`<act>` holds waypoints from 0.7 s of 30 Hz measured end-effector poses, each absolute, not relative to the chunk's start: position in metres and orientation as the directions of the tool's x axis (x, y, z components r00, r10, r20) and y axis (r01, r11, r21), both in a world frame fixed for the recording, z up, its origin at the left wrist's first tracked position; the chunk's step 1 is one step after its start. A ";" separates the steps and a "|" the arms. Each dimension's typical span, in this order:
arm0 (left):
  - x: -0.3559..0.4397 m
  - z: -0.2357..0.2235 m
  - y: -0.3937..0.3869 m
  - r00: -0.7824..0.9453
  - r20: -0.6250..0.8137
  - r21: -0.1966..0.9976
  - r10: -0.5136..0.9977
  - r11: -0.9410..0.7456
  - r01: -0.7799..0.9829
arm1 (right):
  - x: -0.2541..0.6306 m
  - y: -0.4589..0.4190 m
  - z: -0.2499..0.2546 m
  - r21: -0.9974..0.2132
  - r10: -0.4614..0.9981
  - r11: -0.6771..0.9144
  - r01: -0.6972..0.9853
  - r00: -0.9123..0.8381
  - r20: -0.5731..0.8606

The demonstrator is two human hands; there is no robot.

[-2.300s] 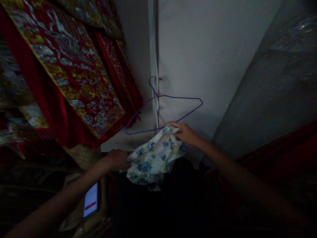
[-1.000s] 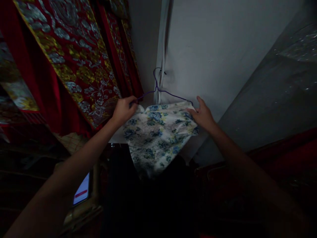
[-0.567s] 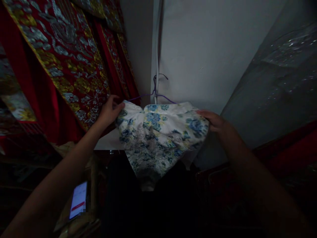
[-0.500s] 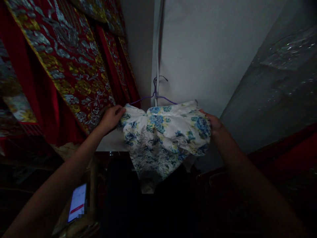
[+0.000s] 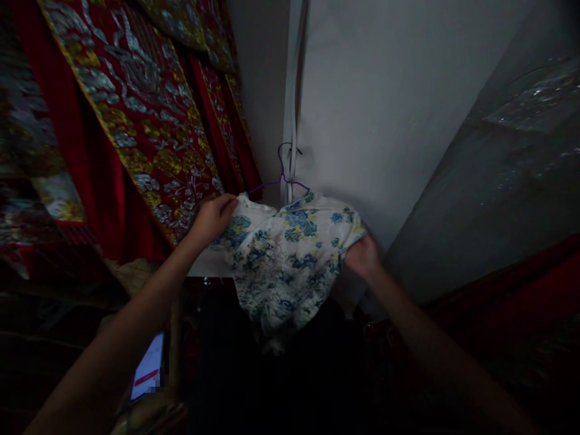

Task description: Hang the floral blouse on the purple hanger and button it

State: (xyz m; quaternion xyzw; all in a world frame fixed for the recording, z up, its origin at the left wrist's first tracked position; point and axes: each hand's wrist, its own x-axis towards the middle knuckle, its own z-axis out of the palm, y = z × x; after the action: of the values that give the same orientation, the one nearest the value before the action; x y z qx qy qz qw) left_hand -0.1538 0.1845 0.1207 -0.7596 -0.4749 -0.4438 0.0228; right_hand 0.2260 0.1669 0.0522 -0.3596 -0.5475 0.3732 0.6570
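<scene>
A white blouse with blue flowers [image 5: 290, 260] hangs in front of me on a purple hanger [image 5: 283, 175]. Its neckline faces up, and the hanger's arms run into both shoulders. At the left shoulder, my left hand [image 5: 214, 219] pinches the cloth between thumb and fingers. My right hand [image 5: 363, 255] is at the edge of the right sleeve, its fingers partly hidden by the fabric and closed on it. The hanger's hook rises beside a pale vertical strip [image 5: 294, 90]. Down in the dark, the blouse's lower end hangs above my dark-clad legs.
Red cloth with gold and silver embroidery [image 5: 163, 121] hangs on the left. A lit phone [image 5: 147, 368] lies at lower left on a dim wooden surface. Behind the blouse stands a white wall [image 5: 385, 90]; clear sheeting with glints [image 5: 521, 121] covers the right.
My right hand has moved left and down to the sleeve edge. The right shoulder of the blouse now sits over the hanger's arm, and the right sleeve slopes down.
</scene>
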 end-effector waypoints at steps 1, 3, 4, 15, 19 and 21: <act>-0.153 0.121 0.183 0.158 0.692 0.383 0.705 -0.543 0.747 | 0.231 0.168 0.057 -0.883 0.897 0.441 -0.161 0.098 0.430; -0.149 0.121 0.185 0.139 0.684 0.397 0.716 -0.526 0.752 | 0.241 0.168 0.074 -0.875 0.919 0.383 -0.296 0.030 0.392; -0.146 0.122 0.186 0.106 0.686 0.423 0.719 -0.513 0.747 | 0.245 0.168 0.085 -0.866 0.922 0.363 -0.343 -0.005 0.388; -0.133 0.128 0.231 -0.105 0.726 0.573 0.680 -0.513 0.639 | 0.179 0.160 0.177 -0.762 0.762 0.592 -0.262 -0.126 0.635; -0.125 0.125 0.223 -0.059 0.760 0.568 0.648 -0.616 0.545 | 0.170 0.118 0.170 -0.862 0.609 0.485 -0.149 -0.649 0.455; -0.114 0.123 0.208 0.027 0.744 0.588 0.667 -0.674 0.446 | 0.170 0.106 0.161 -0.878 0.447 0.479 -0.012 -0.857 0.255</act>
State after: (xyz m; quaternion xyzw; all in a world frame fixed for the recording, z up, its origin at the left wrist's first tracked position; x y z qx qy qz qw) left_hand -0.1143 0.2076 0.1226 -0.7101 -0.3920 -0.5770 -0.0959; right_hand 0.1695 0.1063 0.1607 -0.1313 -0.8279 0.4933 0.2324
